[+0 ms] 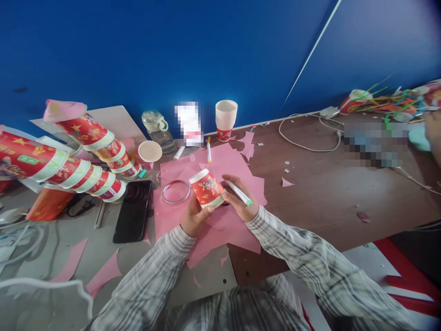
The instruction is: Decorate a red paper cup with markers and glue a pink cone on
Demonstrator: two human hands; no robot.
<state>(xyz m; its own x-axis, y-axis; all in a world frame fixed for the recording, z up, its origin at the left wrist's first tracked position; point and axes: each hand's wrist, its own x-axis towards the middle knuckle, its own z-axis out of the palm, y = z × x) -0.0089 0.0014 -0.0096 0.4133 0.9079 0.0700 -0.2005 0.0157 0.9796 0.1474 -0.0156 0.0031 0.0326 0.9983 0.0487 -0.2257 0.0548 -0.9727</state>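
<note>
My left hand (195, 218) is closed around the lower side of a red paper cup (206, 188) with a gold and floral print. The cup is tilted, its white end up and to the left. In my right hand (245, 206) is a white marker (237, 190) with a green end pointing down and right; the fingertips of that hand also touch the cup's right side. Beneath both hands lie overlapping sheets of pink paper (241, 177). A thin round ring (176, 191) rests on the paper, left of the cup.
Long stacks of red cups (79, 172) lean at the left, beside a black phone (132, 216). Behind stand a water bottle (159, 133), a cup stack (226, 115) and a yellow marker (208, 151). A white cable (310, 147) and another person's hand (432, 135) are at right.
</note>
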